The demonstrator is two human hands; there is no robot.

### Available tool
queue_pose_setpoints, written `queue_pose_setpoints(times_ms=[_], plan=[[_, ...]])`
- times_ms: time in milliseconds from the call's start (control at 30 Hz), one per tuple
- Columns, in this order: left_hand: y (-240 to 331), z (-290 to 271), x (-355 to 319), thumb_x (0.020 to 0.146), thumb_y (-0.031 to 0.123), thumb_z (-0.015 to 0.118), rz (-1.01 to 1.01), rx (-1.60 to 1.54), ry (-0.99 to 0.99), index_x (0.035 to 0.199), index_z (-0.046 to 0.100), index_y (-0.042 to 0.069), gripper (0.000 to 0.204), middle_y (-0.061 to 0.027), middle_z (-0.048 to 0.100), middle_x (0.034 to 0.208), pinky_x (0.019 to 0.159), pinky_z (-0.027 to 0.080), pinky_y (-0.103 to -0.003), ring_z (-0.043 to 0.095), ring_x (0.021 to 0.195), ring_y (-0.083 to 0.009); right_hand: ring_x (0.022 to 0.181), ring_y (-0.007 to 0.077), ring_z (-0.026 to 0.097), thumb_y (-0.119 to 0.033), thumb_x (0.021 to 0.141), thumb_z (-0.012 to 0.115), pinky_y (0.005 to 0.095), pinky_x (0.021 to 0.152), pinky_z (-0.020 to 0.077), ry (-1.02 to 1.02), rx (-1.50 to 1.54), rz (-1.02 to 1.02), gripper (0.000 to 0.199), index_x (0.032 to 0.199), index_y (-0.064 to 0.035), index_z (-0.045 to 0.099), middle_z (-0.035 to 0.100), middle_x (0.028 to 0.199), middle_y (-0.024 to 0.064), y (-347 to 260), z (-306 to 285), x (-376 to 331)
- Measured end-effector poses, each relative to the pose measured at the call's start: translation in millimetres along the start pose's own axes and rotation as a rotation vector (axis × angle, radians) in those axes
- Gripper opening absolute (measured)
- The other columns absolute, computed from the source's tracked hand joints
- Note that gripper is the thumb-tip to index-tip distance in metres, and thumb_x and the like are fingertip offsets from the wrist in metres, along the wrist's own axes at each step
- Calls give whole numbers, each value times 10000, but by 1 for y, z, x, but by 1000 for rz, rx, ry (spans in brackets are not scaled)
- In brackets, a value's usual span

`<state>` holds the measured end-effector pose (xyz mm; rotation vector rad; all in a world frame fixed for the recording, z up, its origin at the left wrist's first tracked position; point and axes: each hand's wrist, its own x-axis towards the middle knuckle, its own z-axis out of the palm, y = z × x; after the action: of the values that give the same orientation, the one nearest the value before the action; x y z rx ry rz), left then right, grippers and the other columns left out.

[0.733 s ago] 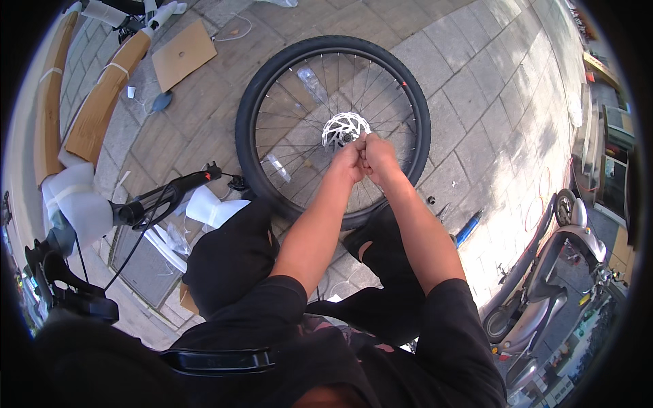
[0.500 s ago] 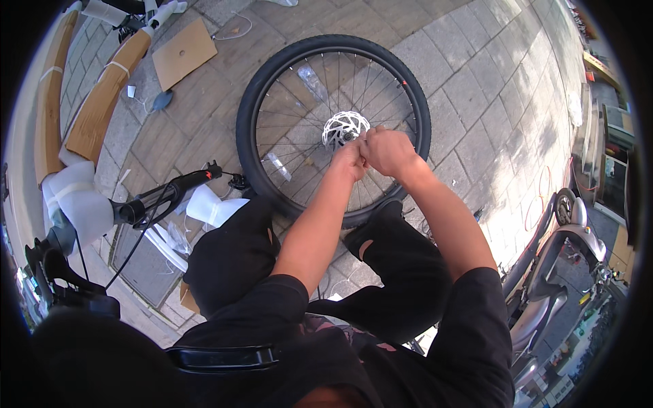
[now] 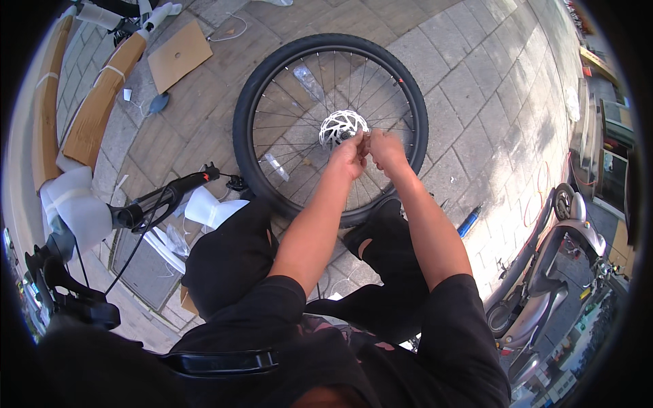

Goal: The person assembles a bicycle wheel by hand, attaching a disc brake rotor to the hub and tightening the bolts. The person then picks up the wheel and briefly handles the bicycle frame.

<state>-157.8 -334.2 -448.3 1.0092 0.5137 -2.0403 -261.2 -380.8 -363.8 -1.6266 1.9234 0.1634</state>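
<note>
At the far left, long cardboard-wrapped pieces (image 3: 95, 109) lie along the paved floor (image 3: 476, 88), with white foam padding (image 3: 75, 204) bunched at their lower end. A flat square of cardboard (image 3: 179, 56) rests on the stones near the top, a small dark scrap just below it. Closer in, a black handlebar with a grip (image 3: 166, 198) juts out over the paving, cables trailing from it, and a white wrapped part (image 3: 211, 209) sits just beside the person's left knee. In the middle lies the bicycle wheel (image 3: 253, 102) — black tyre, thin spokes, flat on the floor in front of the person, its near rim passing under the knees. A silver brake disc (image 3: 338, 126) sits at the hub, and both hands meet just beside it, over the spokes. The left hand (image 3: 349, 158) is curled, fingers pinched toward the hub side; the right hand (image 3: 386, 149) is curled too, its fingers closed against those of the left. Between the fingertips a small reddish-brown piece shows, too small to make out — both hands seem to grip it, though which one carries it I cannot tell. The forearms run up from the lower edge, over black trousers with torn knees. Further right, a blue-handled tool (image 3: 469, 221) lies on the paving near the right knee, well apart from the wheel. At the far right a parked scooter (image 3: 544, 272) stands at the edge of the paving.
</note>
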Motion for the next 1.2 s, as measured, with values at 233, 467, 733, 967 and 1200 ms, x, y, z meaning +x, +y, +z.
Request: queue_pose_setpoints(times_ms=[233,467,733,967,1200], plan=[[0,-6,7,1078,344,638,-2,-11,64,1007,739,210,182,75,716,882,772,382,-293,571,806,-96,904,399,748,-319,1033,570,461,800,612,11,-614,-647,354,1013,2,716,739,956,220,-17,-34,-20],[-12,-12,19,1035,412,710,35,-134,14,916,720,192,250,59,688,803,664,364,-319,516,646,-124,819,386,761,-287,999,592,451,727,595,-16,-268,-249,390,871,44,754,754,838,252,-26,-2,-30],[-10,-13,21,1053,404,679,43,-142,-52,956,713,182,245,44,704,840,710,436,-334,596,747,-138,847,481,721,-374,1030,513,534,825,555,34,145,-118,521,865,61,747,725,843,302,-10,23,-17],[-19,-13,8,1093,381,607,100,-47,-37,1027,704,198,217,50,744,994,792,460,-311,659,892,-126,936,484,706,-376,1050,495,551,853,552,-210,-120,-341,469,951,5,750,745,949,270,-19,-43,-36],[-44,-31,1,1092,356,615,184,-138,6,1063,704,155,222,40,741,1001,807,463,-324,657,898,-128,941,486,703,-365,1035,504,561,857,553,-279,-257,-347,413,991,-40,755,742,968,274,-13,-31,-39]])
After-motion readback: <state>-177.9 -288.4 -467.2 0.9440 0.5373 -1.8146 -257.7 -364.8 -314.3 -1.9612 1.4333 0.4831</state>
